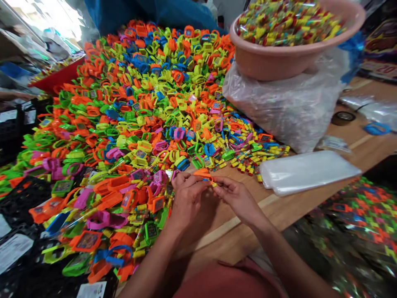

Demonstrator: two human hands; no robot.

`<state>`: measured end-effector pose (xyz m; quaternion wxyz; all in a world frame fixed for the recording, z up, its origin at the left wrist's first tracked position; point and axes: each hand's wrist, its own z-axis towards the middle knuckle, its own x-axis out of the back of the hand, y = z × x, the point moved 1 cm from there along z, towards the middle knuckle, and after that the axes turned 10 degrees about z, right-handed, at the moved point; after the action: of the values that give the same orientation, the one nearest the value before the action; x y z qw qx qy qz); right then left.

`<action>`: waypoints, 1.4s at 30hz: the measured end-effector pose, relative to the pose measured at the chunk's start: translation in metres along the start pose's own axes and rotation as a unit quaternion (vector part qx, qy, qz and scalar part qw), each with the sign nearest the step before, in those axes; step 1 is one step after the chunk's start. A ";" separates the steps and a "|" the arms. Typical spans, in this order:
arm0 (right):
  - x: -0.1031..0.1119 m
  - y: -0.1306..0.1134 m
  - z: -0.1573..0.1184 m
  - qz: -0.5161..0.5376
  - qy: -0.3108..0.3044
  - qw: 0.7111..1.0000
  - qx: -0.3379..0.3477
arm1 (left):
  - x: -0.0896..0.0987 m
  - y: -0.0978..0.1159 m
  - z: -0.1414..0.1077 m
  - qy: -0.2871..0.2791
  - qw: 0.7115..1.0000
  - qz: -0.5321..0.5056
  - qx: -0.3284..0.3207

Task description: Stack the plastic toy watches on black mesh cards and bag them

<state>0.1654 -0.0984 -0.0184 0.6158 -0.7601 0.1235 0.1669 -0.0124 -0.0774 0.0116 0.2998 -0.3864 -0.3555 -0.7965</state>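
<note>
Hands: our left hand point(188, 191) and right hand point(233, 193) nearly together, fingertips pinched on orange toy watch point(203, 174)
Watch spot: above counter point(223, 217), right of near pile point(139, 103)
Open room: bare wood, near side
Edge: plastic bags point(310, 170) near right counter edge

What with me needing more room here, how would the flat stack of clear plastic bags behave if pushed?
The stack looks thin and filmy, so it would probably bend or ruck up. Its glossy surface suggests that layers may slip over each other. Lying flat on the wooden tabletop, it seems unlikely to roll or tip.
</note>
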 end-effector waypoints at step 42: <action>0.084 0.004 0.028 -0.655 0.016 0.726 0.209 | -0.038 -0.021 0.003 -0.170 0.976 0.107 0.088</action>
<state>0.2381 -0.0707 -0.0616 0.7136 -0.5064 -0.3632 -0.3201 -0.0074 -0.0552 -0.0255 0.3513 -0.5241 -0.4265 -0.6481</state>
